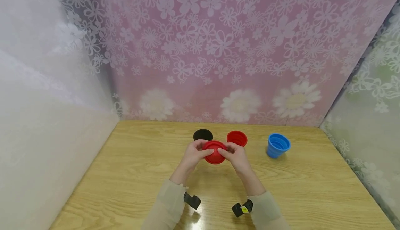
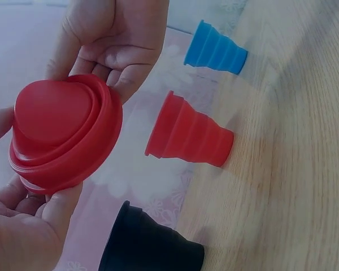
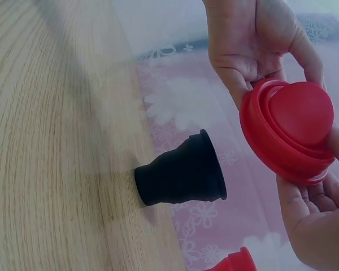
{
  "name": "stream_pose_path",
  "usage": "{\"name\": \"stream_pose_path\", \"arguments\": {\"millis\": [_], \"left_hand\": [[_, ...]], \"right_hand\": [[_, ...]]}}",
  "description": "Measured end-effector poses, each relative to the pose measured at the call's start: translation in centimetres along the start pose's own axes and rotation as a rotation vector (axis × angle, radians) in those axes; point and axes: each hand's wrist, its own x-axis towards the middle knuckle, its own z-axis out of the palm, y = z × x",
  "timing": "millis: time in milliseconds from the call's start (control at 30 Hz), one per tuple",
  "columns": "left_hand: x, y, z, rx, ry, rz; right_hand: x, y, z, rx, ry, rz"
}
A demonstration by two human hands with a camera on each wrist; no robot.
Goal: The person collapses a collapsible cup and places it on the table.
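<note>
In the head view a red collapsible cup (image 1: pixel 215 157) is held off the table between both hands, its round base turned toward me. My left hand (image 1: pixel 191 156) grips its left side and my right hand (image 1: pixel 239 157) its right side, with both thumbs on the base. Folded rings show around the bulging base in the left wrist view, so this cup (image 2: pixel 65 132) is largely collapsed. Behind the hands stand a black cup (image 1: pixel 203 134) and a second red cup (image 1: pixel 236 138), both upright and extended. The hands partly cover them in the head view.
An extended blue cup (image 1: pixel 278 146) stands upright to the right on the wooden table (image 1: pixel 312 185). A pink flowered curtain (image 1: pixel 200 49) hangs along the table's back edge. Pale sheets (image 1: pixel 47 118) hang at the left and right sides.
</note>
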Motion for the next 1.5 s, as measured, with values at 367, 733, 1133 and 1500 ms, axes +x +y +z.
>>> {"name": "stream_pose_path", "arguments": {"millis": [367, 733, 1133, 1500], "left_hand": [[-1.3, 2.5, 1.0, 0.029, 0.070, 0.040], [-0.4, 1.0, 0.9, 0.083, 0.109, 0.053], [0.1, -0.3, 0.6, 0.243, 0.160, 0.162], [0.1, -0.4, 0.3, 0.145, 0.097, 0.136]], "right_hand": [[0.1, 0.0, 0.6, -0.080, 0.110, -0.012], [0.1, 0.1, 0.9, -0.114, 0.150, -0.020], [0.0, 0.1, 1.3, -0.053, 0.165, -0.019], [0.1, 0.2, 1.3, -0.006, 0.167, -0.030]]}}
